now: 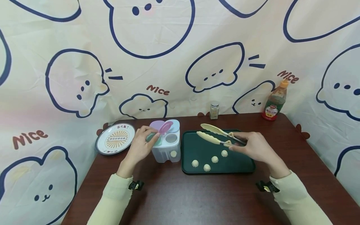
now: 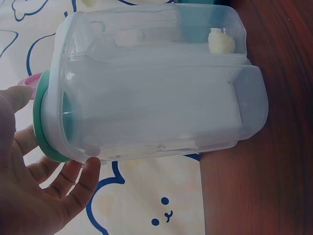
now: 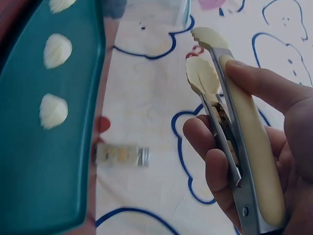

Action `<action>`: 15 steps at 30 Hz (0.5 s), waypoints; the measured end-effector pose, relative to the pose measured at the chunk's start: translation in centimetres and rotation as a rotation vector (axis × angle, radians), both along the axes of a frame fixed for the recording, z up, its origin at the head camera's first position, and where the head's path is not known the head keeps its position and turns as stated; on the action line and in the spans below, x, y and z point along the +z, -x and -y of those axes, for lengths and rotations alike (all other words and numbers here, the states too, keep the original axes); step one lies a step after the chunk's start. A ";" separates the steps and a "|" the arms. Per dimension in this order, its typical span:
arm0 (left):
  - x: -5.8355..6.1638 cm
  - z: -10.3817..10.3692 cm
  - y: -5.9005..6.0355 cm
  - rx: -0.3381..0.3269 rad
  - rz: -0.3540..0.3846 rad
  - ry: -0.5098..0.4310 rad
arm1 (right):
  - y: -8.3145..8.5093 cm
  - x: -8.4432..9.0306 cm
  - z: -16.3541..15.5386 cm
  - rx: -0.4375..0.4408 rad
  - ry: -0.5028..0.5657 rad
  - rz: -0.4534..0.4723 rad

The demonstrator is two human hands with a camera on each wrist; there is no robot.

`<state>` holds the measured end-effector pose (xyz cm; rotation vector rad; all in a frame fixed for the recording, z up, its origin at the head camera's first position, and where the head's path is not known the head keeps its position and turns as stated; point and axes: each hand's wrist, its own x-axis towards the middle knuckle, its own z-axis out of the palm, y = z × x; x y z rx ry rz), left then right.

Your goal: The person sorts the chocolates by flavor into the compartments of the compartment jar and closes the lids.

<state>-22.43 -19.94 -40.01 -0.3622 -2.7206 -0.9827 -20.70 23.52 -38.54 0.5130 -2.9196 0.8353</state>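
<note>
My left hand [image 1: 141, 142] pinches the raised, tilted pink lid [image 1: 165, 127] of a clear container [image 2: 161, 103] with several compartments. In the left wrist view its other fingers reach around the top end by the green lid [image 2: 45, 117]. The round opening [image 1: 171, 138] at the front right is uncovered, and a small cream-white dumpling-like piece [image 2: 221, 41] lies at the bottom below it. My right hand [image 1: 254, 145] grips cream-tipped tongs [image 3: 244, 132], whose tips stand apart over the dark green tray [image 1: 242, 165]. Several similar white pieces [image 1: 215, 159] sit on the tray.
A white patterned plate [image 1: 118, 139] stands left of the container. A small spice jar [image 1: 214, 110] is behind the tray, near the wall cloth. At the back right corner of the brown table [image 1: 180, 197] stands a sauce bottle [image 1: 275, 103].
</note>
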 end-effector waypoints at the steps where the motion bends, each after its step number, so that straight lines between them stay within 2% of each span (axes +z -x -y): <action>1: 0.0 0.0 0.0 0.000 0.002 0.000 | 0.0 -0.2 -0.4 -0.007 -0.005 -0.005; 15: 0.0 0.0 0.0 0.002 0.014 -0.009 | -0.2 -2.8 -4.8 -0.018 -0.052 0.027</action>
